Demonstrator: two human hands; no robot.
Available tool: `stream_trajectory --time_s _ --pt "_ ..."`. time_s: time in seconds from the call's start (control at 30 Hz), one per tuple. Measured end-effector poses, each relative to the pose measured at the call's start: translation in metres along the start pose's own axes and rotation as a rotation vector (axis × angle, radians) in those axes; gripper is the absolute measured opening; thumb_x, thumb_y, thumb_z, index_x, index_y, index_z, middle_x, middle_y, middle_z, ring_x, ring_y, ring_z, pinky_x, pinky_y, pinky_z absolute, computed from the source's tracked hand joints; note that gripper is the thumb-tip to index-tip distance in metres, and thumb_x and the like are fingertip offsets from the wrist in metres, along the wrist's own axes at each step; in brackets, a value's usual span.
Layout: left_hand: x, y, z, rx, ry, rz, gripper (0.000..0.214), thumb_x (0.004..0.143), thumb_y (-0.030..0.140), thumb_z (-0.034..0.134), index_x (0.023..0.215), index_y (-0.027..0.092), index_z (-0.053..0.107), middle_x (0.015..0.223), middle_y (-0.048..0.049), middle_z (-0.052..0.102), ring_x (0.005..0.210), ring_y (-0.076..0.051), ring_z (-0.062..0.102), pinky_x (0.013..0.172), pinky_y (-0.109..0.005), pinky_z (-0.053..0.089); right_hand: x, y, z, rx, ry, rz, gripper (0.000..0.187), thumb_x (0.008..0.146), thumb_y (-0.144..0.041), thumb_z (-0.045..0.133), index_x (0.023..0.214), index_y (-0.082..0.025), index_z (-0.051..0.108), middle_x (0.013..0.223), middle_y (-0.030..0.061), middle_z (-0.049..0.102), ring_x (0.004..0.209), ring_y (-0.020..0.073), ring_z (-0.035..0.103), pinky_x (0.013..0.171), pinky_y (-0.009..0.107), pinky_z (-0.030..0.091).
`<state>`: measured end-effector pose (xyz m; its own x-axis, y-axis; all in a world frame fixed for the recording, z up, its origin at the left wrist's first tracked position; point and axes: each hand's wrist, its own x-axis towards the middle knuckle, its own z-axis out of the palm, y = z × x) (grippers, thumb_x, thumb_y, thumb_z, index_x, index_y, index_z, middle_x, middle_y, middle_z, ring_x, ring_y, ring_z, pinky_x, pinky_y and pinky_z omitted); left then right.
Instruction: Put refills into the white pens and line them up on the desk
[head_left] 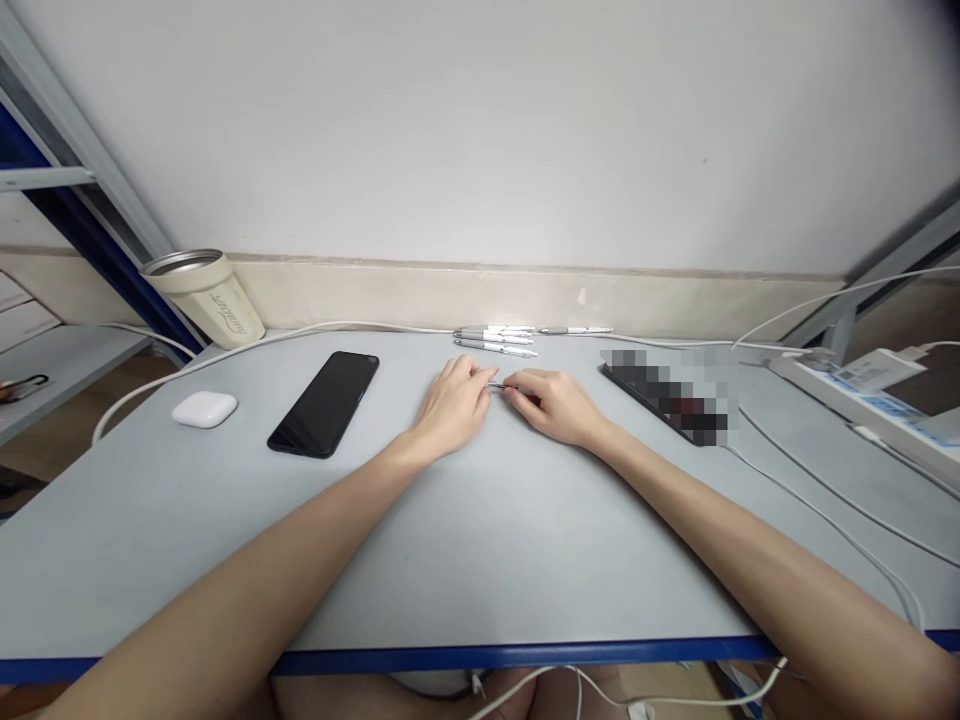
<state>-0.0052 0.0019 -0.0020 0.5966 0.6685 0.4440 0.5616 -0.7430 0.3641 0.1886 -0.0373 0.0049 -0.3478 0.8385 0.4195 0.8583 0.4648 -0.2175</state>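
Head view, grey desk [450, 550], white wall [480, 130], 2-handed grip [457, 402] [559, 405] pinching slim item [498, 386]

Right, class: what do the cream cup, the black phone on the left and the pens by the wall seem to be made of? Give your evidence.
Cup: probably coated metal; matte cream outside, silvery inner rim.
Phone: likely glass-fronted; smooth, dark, glossy-looking face.
Pens: probably plastic, glossy white barrels with grey ends; too small to be sure.

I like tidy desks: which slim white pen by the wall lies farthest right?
The slim white pen right of the cluster; the others lie bunched together.
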Motion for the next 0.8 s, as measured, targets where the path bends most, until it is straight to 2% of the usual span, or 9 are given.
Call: stream_trajectory --time_s 0.17,0.27,0.37,0.57,0.8 --pt "-0.0009 0.0024 -0.0018 -0.067 0.022 0.012 0.032 0.092 0.021 0.038 0.12 0.022 0.053 0.108 -0.0051 0.056 0.104 -0.02 0.049 0.09 -0.033 0.042 0.0 -0.0009 -0.0001 0.021 0.015 0.002 0.018 0.088 -0.026 0.048 0.096 -0.02 0.063 0.08 0.0033 0.066 0.063 0.0138 0.056 0.06 0.024 0.038" --pt "-0.0004 0.0016 -0.0023 -0.125 0.046 -0.062 0.019 0.09 0.023 0.044 0.106 0.021 0.054 0.106 -0.0031 0.06 0.101 -0.02 0.051 0.087 -0.033 0.043 0.0002 0.0004 0.0006 0.075 0.041 0.005 0.019 0.084 -0.025 0.053 0.099 -0.018 0.062 0.083 0.0043 0.066 0.061 0.0132 0.055 0.061 0.024 0.041" --pt "0.0003 0.0003 -0.0018 -0.16 0.038 -0.141 0.013 0.089 0.027 0.047 0.099 0.022 0.054 0.102 -0.0019 0.062 0.098 -0.02 0.052 0.084 -0.033 0.044 0.0008 0.0024 0.0009 0.108 0.07 -0.01 0.018 0.085 -0.024 0.051 0.097 -0.017 0.063 0.085 0.0065 0.065 0.067 0.0146 0.057 0.064 0.025 0.043" --pt "0.0002 0.0012 -0.0018 -0.202 0.001 -0.15 0.016 0.09 0.034 0.047 0.095 0.024 0.058 0.097 -0.0006 0.064 0.097 -0.019 0.053 0.082 -0.031 0.044 0.0013 0.0025 -0.001 0.102 0.038 -0.07 0.023 0.092 -0.03 0.047 0.099 -0.019 0.066 0.086 0.0069 0.065 0.075 0.0165 0.059 0.067 0.026 0.042" --pt "-0.0003 0.0029 -0.0033 -0.208 -0.02 -0.155 0.02 0.089 0.039 0.047 0.095 0.025 0.061 0.091 -0.0012 0.064 0.092 -0.019 0.055 0.08 -0.031 0.044 -0.0003 -0.0013 -0.0021 0.075 -0.015 -0.069 0.031 0.095 -0.037 0.041 0.103 -0.02 0.065 0.087 0.0072 0.065 0.074 0.016 0.058 0.065 0.025 0.041"
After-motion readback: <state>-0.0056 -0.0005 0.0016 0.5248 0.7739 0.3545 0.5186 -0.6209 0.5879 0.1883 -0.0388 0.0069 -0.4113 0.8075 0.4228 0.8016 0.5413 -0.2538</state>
